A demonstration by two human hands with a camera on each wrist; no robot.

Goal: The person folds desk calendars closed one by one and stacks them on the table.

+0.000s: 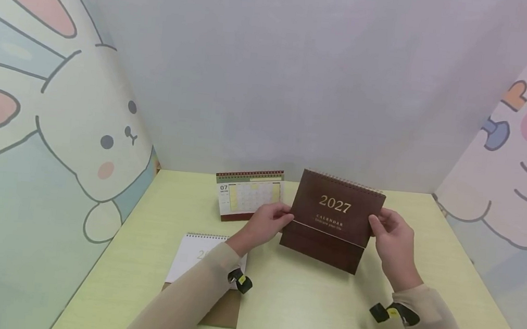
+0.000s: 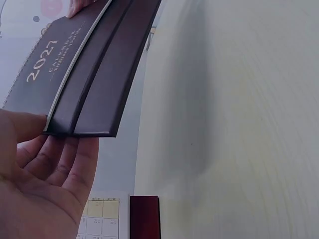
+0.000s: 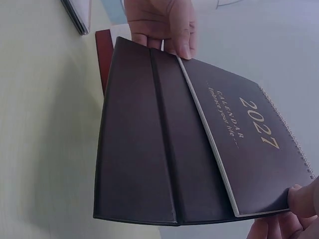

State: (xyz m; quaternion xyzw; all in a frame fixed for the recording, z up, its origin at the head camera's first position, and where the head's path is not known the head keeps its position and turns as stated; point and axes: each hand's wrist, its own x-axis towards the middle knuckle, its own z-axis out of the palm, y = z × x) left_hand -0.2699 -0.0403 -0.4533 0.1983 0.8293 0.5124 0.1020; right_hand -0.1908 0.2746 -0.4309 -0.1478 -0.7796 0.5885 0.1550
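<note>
A dark brown 2027 desk calendar (image 1: pixel 330 212) is held up above the table, tilted, with its spiral binding at the top and its lower flap hanging below the pages. My left hand (image 1: pixel 265 225) pinches its left edge, thumb in front and fingers behind, as the left wrist view (image 2: pixel 47 174) also shows. On the opposite edge my right hand (image 1: pixel 393 244) grips it the same way, thumb on the cover. In the right wrist view the brown calendar (image 3: pixel 219 134) spans between both hands, and its shadow falls on the table.
A calendar with a month grid (image 1: pixel 253 195) stands upright at the back, behind my left hand. A white calendar (image 1: pixel 191 260) with a brown base lies at the front left, partly covered by my left sleeve. Walls with cartoon animals enclose the yellow table (image 1: pixel 307 314).
</note>
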